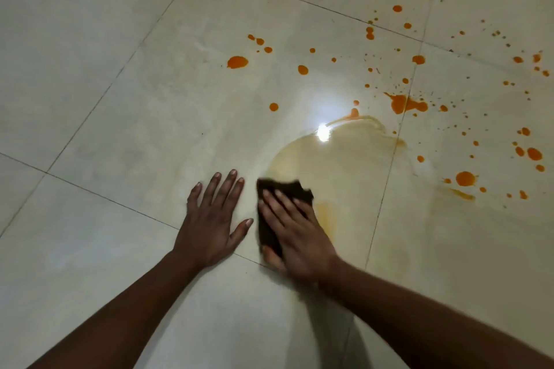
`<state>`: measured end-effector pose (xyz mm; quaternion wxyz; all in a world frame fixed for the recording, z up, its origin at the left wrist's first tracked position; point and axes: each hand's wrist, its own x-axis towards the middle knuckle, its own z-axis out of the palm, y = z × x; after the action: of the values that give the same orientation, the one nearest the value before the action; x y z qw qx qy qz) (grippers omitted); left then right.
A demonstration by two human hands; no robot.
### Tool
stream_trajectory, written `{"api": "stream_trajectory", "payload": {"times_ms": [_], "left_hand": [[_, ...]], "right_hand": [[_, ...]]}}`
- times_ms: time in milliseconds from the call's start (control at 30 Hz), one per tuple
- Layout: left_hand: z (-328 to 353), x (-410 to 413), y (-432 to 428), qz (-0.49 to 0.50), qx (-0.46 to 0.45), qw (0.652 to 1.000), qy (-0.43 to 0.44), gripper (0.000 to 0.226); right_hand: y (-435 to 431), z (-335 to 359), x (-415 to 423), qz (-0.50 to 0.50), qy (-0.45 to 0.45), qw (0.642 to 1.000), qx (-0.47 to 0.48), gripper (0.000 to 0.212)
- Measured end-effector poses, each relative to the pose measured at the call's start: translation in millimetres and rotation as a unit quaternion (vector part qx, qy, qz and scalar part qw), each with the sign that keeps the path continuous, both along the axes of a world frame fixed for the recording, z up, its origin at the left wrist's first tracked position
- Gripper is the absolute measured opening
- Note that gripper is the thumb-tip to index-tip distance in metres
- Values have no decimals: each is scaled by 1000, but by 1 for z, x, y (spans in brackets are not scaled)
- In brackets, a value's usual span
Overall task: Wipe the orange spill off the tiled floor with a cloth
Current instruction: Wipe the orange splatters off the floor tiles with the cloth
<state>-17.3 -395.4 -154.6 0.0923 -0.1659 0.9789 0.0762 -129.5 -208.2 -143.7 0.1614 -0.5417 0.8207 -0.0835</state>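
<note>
while the left hand (211,219) lies flat and empty on the tiled floor (120,99), palm down with fingers spread and pointing toward twelve o'clock, the right hand (295,234) presses a dark cloth (271,214) against the floor just beside it, at its three o'clock side. the right hand's fingers are stretched out flat over the cloth rather than curled round it, so the cloth is pinned under the palm and fingers; its far edge sticks out past the fingertips toward twelve o'clock and its left edge shows along the hand's nine o'clock side. the right hand and cloth look slightly blurred. from the cloth toward one o'clock spreads a pale yellowish smear (338,159), thin and wet-looking, with a bright glare of light (323,132) on its far edge. beyond the smear, from about eleven o'clock round to three o'clock of the cloth, the orange spill (401,103) lies as scattered drops and blotches: a larger splash near one o'clock, a round drop (465,178) near three o'clock, an oval blotch (237,62) toward twelve o'clock, and many fine specks farther off toward two o'clock. dark grout lines (114,81) cross the pale tiles. both bare forearms enter from six o'clock.
</note>
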Motion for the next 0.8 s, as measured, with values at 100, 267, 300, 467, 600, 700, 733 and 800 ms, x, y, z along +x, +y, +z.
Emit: {"api": "stream_trajectory", "payload": {"times_ms": [100, 267, 300, 467, 600, 700, 733, 800], "left_hand": [[2, 1, 2, 1, -1, 1000, 9, 72], [-5, 1, -4, 6, -6, 1000, 25, 66], [-4, 1, -2, 7, -2, 1000, 24, 64], [5, 1, 2, 19, 12, 999, 30, 57], [2, 3, -2, 25, 37, 997, 58, 55], [2, 2, -4, 63, 90, 989, 93, 53], [4, 2, -4, 77, 111, 986, 99, 52], [10, 0, -5, 79, 134, 984, 91, 50]], "right_hand": [[80, 6, -38, 18, 22, 1000, -6, 80], [-29, 11, -80, -207, 40, 977, 37, 84], [-36, 4, -49, -159, 29, 986, 34, 83], [82, 11, 0, -8, 17, 1000, 17, 84], [-8, 15, -56, -236, 25, 971, 36, 83], [-47, 3, 8, -95, 18, 995, 33, 82], [-25, 2, 28, -42, 20, 998, 30, 82], [36, 15, 30, -21, 1, 998, 53, 84]]}}
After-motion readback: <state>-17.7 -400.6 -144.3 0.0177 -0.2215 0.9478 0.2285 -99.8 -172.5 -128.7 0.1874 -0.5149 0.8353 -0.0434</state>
